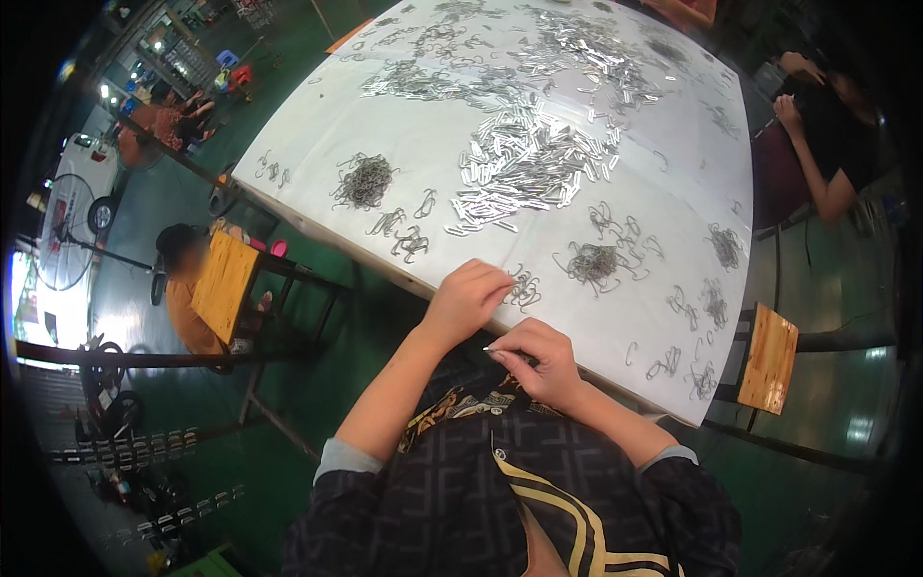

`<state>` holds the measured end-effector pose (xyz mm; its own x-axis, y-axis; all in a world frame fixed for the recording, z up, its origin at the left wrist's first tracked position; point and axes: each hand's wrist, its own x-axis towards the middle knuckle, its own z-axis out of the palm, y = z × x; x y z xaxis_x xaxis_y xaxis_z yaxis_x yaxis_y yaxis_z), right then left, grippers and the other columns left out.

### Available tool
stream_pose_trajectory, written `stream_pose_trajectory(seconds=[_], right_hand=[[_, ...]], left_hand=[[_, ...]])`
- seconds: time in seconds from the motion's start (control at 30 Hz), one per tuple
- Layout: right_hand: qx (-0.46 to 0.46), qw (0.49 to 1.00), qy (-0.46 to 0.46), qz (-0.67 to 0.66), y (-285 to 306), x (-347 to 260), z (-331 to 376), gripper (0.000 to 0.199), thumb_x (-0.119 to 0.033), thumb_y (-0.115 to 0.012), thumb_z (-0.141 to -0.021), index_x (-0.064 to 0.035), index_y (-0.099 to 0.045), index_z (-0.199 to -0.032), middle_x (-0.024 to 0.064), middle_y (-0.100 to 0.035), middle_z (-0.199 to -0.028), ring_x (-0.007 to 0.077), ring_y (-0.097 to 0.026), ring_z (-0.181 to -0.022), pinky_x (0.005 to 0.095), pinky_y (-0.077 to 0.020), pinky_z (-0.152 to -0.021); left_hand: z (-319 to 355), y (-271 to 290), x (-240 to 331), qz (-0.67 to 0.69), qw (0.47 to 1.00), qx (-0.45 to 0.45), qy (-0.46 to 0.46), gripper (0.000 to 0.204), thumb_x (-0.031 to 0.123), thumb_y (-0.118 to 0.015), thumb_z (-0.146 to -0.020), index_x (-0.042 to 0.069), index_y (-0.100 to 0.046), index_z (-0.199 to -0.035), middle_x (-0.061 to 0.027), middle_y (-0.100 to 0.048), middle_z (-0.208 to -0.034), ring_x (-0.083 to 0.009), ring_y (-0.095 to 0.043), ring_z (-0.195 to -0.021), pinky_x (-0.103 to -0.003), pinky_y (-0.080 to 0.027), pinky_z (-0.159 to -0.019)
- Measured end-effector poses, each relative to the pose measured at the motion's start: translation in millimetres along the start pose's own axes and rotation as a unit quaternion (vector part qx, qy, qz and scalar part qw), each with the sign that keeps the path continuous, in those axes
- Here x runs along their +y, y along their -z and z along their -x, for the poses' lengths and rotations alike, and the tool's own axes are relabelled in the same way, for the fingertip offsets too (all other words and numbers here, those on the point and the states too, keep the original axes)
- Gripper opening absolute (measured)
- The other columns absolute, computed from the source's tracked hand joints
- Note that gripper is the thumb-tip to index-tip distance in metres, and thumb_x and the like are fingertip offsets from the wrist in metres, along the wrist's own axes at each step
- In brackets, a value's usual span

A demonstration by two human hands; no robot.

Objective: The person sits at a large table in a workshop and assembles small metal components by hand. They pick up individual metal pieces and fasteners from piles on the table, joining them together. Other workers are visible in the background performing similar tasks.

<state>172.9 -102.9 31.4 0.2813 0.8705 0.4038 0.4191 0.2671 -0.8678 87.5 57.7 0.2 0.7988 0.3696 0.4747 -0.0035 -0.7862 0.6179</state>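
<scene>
Pinching what looks like a thin clip [492, 349] in curled right-hand [540, 361] fingers, keep it steady while the closed left hand [468, 298] draws hooks [524, 287] from the table [663, 240] near edge.

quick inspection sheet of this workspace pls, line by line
surface: white table, covered with a pale sheet.
job's things: small wire hooks under the left hand; a thin silver piece pinched in the right hand.
clutter: pile of flat silver clips; tangled hook clumps.
grippers: left hand resting on the hooks; right hand closed at the table edge.
cables: nothing seen.
surroundings: green floor, wooden stools, standing fan, other people seated nearby.
</scene>
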Motion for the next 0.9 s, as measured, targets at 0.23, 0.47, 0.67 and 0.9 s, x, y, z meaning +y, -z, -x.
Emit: stream_pose_trajectory(seconds=[0.23, 0.47, 0.67, 0.9], right_hand=[[-0.003, 1.0, 0.005, -0.017, 5.1, -3.7, 6.1, 0.01, 0.0, -0.072, -0.078, -0.003, -0.069, -0.087, 0.0074, -0.064, -0.077, 0.0237, -0.058, -0.067, 0.0331, -0.047, -0.061], [-0.004, 1.0, 0.017, -0.01, 8.3, 0.1, 6.9, 0.011, 0.001, -0.072, -0.077, -0.0027, -0.069, -0.087, 0.0078, -0.063, -0.077, 0.0236, -0.058, -0.067, 0.0332, -0.0466, -0.061], [-0.006, 1.0, 0.002, -0.015, 9.2, -4.7, 4.4, 0.011, 0.002, -0.071, -0.078, -0.0018, -0.069, -0.088, 0.0084, -0.064, -0.077, 0.0228, -0.058, -0.066, 0.0324, -0.0467, -0.06], [0.008, 0.999, -0.034, -0.028, 6.2, 0.0, 7.9, 0.009, 0.005, -0.069, -0.08, 0.0012, -0.069, -0.087, 0.0093, -0.065, -0.079, 0.0176, -0.062, -0.068, 0.0276, -0.0478, -0.061]], left_hand=[[-52.0, -74.5, -17.9, -0.187, 0.954, -0.12, -0.201, 0.007, 0.003, -0.062, -0.065, 0.005, -0.061, -0.072, -0.0056, -0.059, -0.072, -0.0249, -0.058, -0.075, -0.034, -0.05, -0.068], [-65.7, -91.4, -9.8, -0.29, 0.902, -0.237, -0.214, 0.005, 0.01, -0.061, -0.068, 0.006, -0.063, -0.067, -0.0075, -0.063, -0.073, -0.0229, -0.06, -0.073, -0.034, -0.05, -0.066], [-75.0, -86.5, -20.3, -0.219, 0.938, -0.204, -0.176, 0.008, 0.008, -0.06, -0.075, 0.004, -0.066, -0.074, -0.0096, -0.065, -0.072, -0.0242, -0.063, -0.072, -0.035, -0.051, -0.066], [-53.1, -2.2, 5.3, 0.256, 0.927, -0.154, 0.225, 0.01, 0.006, -0.065, -0.085, -0.002, -0.067, -0.09, -0.0087, -0.071, -0.087, -0.0131, -0.065, -0.076, -0.025, -0.051, -0.071]])
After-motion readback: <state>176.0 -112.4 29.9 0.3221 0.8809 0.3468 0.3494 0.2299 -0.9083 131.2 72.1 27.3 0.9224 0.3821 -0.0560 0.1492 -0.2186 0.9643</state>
